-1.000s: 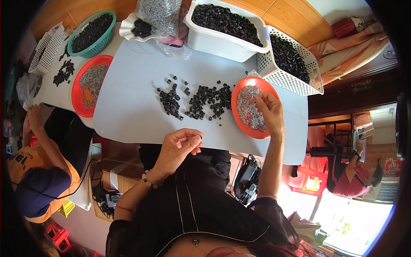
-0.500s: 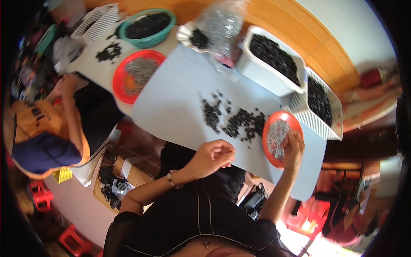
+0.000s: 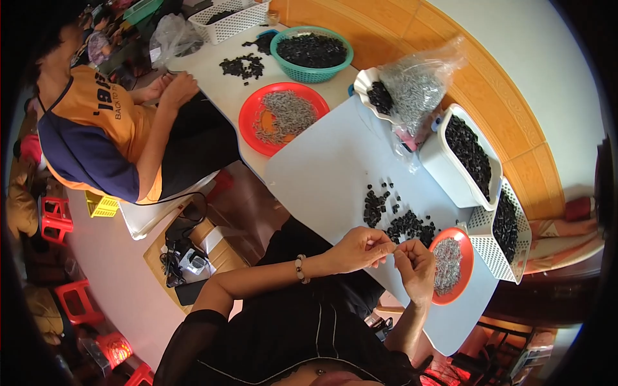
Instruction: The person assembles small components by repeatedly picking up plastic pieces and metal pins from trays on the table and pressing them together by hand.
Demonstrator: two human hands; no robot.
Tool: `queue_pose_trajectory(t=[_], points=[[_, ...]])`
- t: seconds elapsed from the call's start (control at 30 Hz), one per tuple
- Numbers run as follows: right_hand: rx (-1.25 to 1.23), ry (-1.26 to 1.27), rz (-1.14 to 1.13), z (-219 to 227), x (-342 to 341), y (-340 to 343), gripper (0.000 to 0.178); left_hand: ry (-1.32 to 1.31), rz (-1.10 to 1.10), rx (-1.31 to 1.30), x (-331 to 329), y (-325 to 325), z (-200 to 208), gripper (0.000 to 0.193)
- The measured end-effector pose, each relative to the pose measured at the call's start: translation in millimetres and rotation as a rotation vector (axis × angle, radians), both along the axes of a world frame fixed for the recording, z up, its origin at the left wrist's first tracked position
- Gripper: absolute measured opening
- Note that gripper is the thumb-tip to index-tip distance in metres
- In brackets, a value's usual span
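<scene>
My left hand [image 3: 362,249], with a beaded bracelet at its wrist, is closed in a pinch over the table's near edge. My right hand [image 3: 415,269] is closed too, its thumb and fingertip meeting the left fingertips. Whatever lies between the fingertips is too small to make out. Just right of my right hand is a small orange-red plate [image 3: 468,260] of fine silvery metal parts [image 3: 447,265]. Beyond my hands, small black pieces [image 3: 409,226] lie scattered on the pale blue-grey table [image 3: 322,174].
At the table's back stand a white tub [image 3: 444,161], a white perforated basket [image 3: 479,226] and a clear bag [image 3: 418,90] of metal parts. Leftward are a red plate [image 3: 250,132] and a green basket [image 3: 312,74]. A co-worker [image 3: 122,135] sits at the left.
My right hand has left the orange-red plate and come to my left hand; their fingertips now meet. The view has turned, shifting the table rightward and downward.
</scene>
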State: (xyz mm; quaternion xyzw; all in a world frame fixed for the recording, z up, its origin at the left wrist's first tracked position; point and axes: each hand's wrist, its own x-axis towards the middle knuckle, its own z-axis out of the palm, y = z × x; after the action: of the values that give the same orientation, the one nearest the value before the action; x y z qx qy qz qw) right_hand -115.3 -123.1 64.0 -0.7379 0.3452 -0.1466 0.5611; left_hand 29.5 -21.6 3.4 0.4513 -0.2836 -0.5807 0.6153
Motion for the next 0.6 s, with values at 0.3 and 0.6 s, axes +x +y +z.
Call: queue_pose_trajectory(t=[0.3, 0.6], points=[[-0.34, 0.099, 0.013, -2, 13, 17, 0.006, -0.164, 0.008, -0.049, 8, 10, -7, 0.033], [-0.509, 0.067, 0.061, -8, -6, 13, 0.006, 0.044, -0.066, -0.04, -8, 4, -11, 0.029]])
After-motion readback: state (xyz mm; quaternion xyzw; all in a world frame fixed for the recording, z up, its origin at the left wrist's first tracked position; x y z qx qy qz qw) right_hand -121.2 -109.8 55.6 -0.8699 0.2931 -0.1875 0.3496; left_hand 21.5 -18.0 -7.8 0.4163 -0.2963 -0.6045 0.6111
